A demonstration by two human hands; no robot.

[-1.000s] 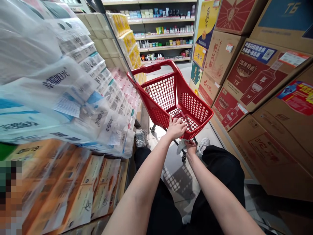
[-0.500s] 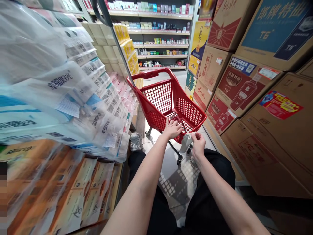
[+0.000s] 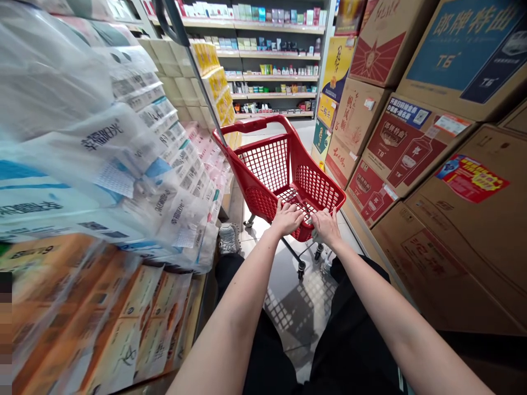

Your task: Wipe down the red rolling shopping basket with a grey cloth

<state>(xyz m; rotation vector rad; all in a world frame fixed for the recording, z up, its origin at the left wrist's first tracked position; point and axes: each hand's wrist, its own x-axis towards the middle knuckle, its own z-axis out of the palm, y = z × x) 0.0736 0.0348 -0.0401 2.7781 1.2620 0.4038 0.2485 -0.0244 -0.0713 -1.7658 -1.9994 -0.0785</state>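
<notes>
A red plastic shopping cart with an empty mesh basket stands in a narrow aisle in front of me. My left hand is closed over the near rim of the basket. My right hand grips the same rim just to the right, and a bit of white crumpled paper or cloth shows under its fingers. The cart's red handle is at its far end. My black trousers and grey shoes show below.
Plastic-wrapped tissue packs are stacked high on the left, with orange packs below. Large cardboard liquor cartons line the right wall. Shelves of small goods cross the aisle's far end. The tiled floor is glossy.
My right hand, holding a white scrap below the cart, rose and settled on the basket's near rim beside my left hand. The view tilted up slightly a second ago.
</notes>
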